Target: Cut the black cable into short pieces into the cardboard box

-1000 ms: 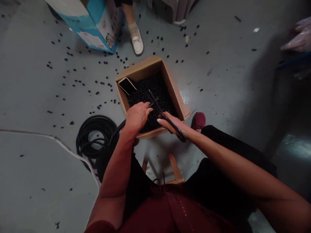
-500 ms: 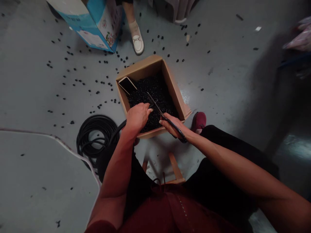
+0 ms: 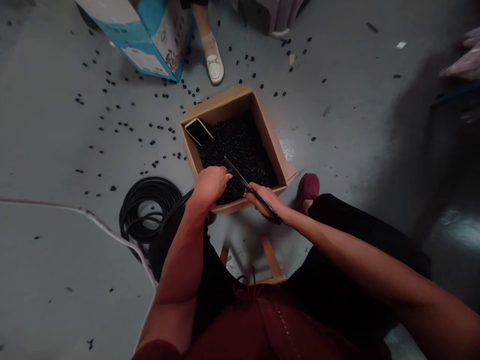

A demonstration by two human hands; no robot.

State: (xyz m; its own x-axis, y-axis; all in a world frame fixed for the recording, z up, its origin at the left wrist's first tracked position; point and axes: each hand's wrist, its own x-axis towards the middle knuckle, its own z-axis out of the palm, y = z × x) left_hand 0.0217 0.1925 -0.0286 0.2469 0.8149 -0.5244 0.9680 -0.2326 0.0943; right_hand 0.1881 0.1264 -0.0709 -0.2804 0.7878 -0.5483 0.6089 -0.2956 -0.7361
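The floor (image 3: pixel 356 150) is grey, hard and smooth, with a dull sheen. Taking the box (image 3: pixel 270 135) as the clock's centre, twelve at the top of the view, a carton (image 3: pixel 146 55) of printed blue and white card stands between ten and eleven o'clock. The box itself is plain brown cardboard, four-sided and open on top. At eight lies the coil (image 3: pixel 129 212), round stacked loops of shiny black hose; from it the hose (image 3: pixel 182 201) runs to the left hand (image 3: pixel 212 182). That hand reaches over the box's wall at seven, its fingers curled together and clamped on the hose, whose short end shows by the thumb; their undersides are hidden. The right hand (image 3: pixel 262 197), over the rim at five, has its fingers wrapped around the scissors (image 3: pixel 239 173), slim and dark, handles toward five and blades toward eleven. The blades reach the hose's end beside the left thumb; whether they touch it, or how far they are parted, I cannot tell. A flat black slab (image 3: pixel 198 131) with rounded corners and a pale rim leans in the box's ten o'clock corner. Smallest are the bits (image 3: pixel 247 145), dark and glossy, heaped inside the box and scattered on the floor, mostly from nine to twelve.
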